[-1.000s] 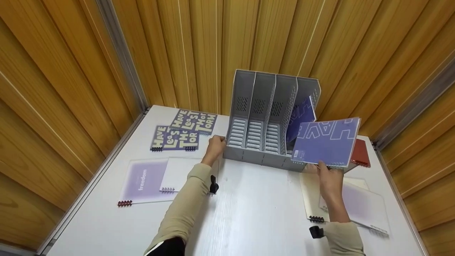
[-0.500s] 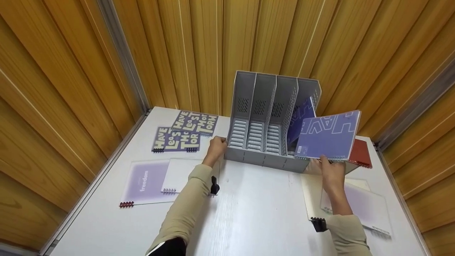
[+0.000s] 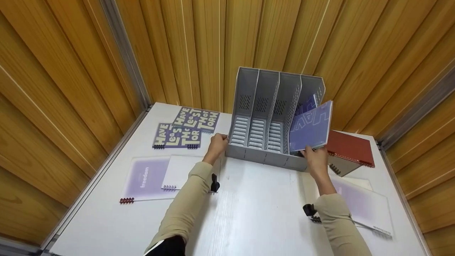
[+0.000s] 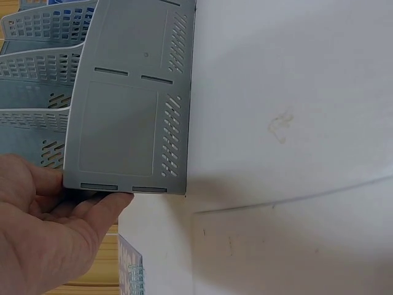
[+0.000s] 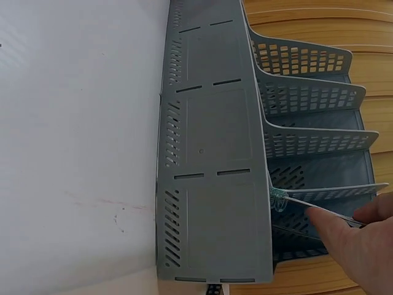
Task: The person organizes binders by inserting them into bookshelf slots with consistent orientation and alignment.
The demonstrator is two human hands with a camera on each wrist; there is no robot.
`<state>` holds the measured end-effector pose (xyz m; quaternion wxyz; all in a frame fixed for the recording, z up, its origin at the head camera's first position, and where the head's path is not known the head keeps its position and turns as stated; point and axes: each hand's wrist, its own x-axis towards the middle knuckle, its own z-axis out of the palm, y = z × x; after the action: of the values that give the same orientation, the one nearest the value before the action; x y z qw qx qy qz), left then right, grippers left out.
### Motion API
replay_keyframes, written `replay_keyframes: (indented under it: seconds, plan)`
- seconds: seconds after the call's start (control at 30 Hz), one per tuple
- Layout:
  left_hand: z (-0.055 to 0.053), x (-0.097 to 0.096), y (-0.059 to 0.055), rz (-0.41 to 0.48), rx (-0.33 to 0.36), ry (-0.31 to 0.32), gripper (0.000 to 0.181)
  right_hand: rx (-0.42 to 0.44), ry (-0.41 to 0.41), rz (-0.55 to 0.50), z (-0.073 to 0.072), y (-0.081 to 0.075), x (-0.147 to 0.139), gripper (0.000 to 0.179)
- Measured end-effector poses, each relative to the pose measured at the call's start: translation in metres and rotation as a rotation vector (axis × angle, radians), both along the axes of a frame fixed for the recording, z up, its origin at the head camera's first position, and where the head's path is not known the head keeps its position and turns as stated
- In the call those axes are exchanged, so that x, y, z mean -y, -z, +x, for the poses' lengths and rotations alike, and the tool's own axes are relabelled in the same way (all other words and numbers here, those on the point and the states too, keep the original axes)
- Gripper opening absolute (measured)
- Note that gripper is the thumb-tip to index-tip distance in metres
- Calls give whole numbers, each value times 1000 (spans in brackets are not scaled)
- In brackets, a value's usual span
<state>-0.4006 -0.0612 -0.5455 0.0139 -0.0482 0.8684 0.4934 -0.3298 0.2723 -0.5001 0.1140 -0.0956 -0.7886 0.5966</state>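
Observation:
A grey file organizer (image 3: pixel 263 156) with several upright slots stands at the back of the table. My left hand (image 3: pixel 216 146) grips its front left corner; in the left wrist view the fingers curl around the lower edge of the grey front wall (image 4: pixel 123 129). My right hand (image 3: pixel 316 160) pinches a purple spiral notebook (image 3: pixel 311 126) by its lower edge, tilted at the rightmost slot. Behind it, another purple notebook (image 3: pixel 312 101) leans inside that slot, mostly hidden. In the right wrist view the held notebook shows edge-on, its coil (image 5: pixel 280 199) just inside the slot's front wall.
Right of the organizer lies a red notebook (image 3: pixel 352 147) atop a pale one. Purple-white notebooks (image 3: pixel 362 202) lie at the front right. Two lettered notebooks (image 3: pixel 177 137) overlap at the back left, with a "freedom" notebook (image 3: pixel 144 181) and a white one (image 3: pixel 181 170) before them. Wooden panels enclose the table.
My right hand has moved left with the purple notebook, turning it more edge-on and bringing it into the rightmost slot's opening. The red notebook is more exposed. My left hand stays on the organizer.

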Motion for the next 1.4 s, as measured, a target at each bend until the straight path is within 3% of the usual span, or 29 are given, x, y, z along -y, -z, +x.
replay_keyframes:
  seconds: [0.27,0.53,0.6,0.73,0.83,1.0,1.13,1.4]
  plan:
    - [0,0,-2,-4,9,9,24,54,46,21,-20,7,3,43]
    - [1,2,-2,3,32,7,25,25,73,1,-8,11,-3,44]
    - [1,2,-3,0,38,10,25,17,77,32,-6,12,-4,44]
    - [0,2,-3,-10,31,9,23,19,48,-3,-10,13,0,45]
    - [0,2,-1,-10,8,10,21,38,35,-34,-16,16,5,46]
    - [2,4,2,-14,2,16,35,75,13,-11,-33,23,14,49]
    - [4,3,1,-7,2,11,26,110,11,5,-49,26,19,46]
    - [1,3,1,-20,5,13,25,65,1,58,-72,33,21,41]
